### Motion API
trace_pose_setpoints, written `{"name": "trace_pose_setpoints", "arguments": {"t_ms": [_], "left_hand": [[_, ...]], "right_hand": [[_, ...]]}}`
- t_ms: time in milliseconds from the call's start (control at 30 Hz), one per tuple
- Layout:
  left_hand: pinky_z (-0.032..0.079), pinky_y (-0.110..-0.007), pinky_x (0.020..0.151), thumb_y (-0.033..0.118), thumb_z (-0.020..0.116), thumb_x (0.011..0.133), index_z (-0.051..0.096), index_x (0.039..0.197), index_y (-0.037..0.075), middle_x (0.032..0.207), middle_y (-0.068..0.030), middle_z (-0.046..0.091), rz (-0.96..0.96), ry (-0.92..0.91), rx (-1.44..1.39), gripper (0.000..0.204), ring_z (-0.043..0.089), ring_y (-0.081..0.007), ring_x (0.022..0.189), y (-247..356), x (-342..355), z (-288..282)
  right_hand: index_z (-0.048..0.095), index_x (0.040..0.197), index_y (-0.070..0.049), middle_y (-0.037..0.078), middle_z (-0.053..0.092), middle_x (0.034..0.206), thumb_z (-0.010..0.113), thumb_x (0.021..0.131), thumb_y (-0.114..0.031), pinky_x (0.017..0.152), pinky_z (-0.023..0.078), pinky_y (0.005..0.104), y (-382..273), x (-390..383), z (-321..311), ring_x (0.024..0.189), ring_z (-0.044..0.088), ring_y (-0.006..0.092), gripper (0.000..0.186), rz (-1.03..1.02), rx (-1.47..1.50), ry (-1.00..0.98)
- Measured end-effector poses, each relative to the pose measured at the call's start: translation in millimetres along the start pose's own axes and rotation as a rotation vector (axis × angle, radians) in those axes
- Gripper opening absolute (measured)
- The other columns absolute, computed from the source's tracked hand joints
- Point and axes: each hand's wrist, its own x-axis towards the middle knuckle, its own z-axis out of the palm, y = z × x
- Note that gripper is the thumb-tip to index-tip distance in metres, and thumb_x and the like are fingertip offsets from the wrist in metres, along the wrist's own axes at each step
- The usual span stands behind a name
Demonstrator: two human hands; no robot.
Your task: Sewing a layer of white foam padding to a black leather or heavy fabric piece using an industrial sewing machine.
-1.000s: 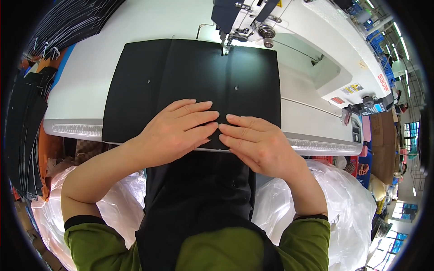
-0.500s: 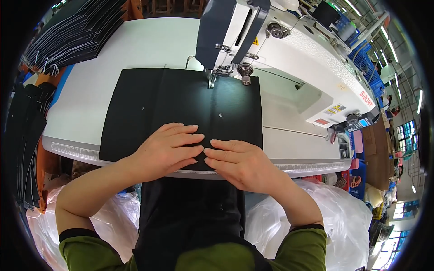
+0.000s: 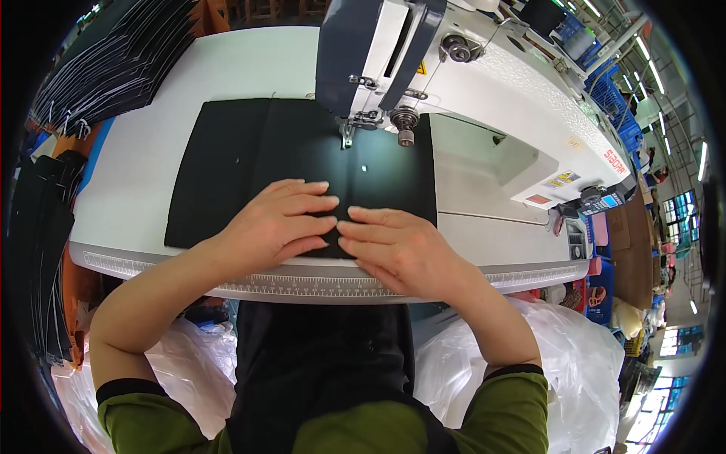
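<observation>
A flat black panel (image 3: 219,166), with two small holes and a crease running away from me, lies on the white table of a sewing machine (image 3: 522,98). Its far part passes under the presser foot (image 3: 347,136), where a lamp lights it. My left hand (image 3: 283,223) rests flat on the panel's near part, fingers stretched out and pointing right. Opposite it my right hand (image 3: 401,246) lies on the panel's near edge, fingers extended to the left. The fingertips of both hands almost meet beside the crease. Neither hand grips anything.
A ruler strip (image 3: 318,286) runs along the table's front edge. Stacked black panels (image 3: 113,60) stand at the far left, with more black pieces (image 3: 41,250) hanging nearer. Clear plastic bags (image 3: 522,371) flank my lap. A control panel (image 3: 601,201) sits on the machine's right end.
The black panel has slid away from me, further under the machine head, and both hands have moved forward with it. More of the front ruler now shows.
</observation>
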Motion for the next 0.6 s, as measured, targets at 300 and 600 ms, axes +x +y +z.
{"name": "trace_pose_setpoints", "arguments": {"t_ms": [300,600], "left_hand": [[0.043,-0.042,0.113,0.019,0.077,0.089,0.077,0.111,0.008,0.129,-0.0031,0.069,0.021,0.028,0.023,0.025,0.058,-0.0261,0.131,-24.4,12.5,1.7],[0.043,-0.041,0.112,0.020,0.076,0.090,0.077,0.109,0.008,0.126,-0.0021,0.070,0.014,0.035,0.001,0.023,0.059,-0.0252,0.129,-45.7,24.4,0.3]], "right_hand": [[0.072,0.115,-0.001,0.006,0.071,0.128,0.071,0.089,-0.011,0.102,0.052,0.0385,14.7,13.1,-3.1,0.126,0.064,0.0290,0.028,0.024,-0.034,-0.021],[0.072,0.116,-0.001,0.007,0.071,0.130,0.070,0.091,-0.012,0.104,0.051,0.0394,31.8,24.8,-6.2,0.129,0.062,0.0297,0.028,0.039,-0.033,-0.063]]}}
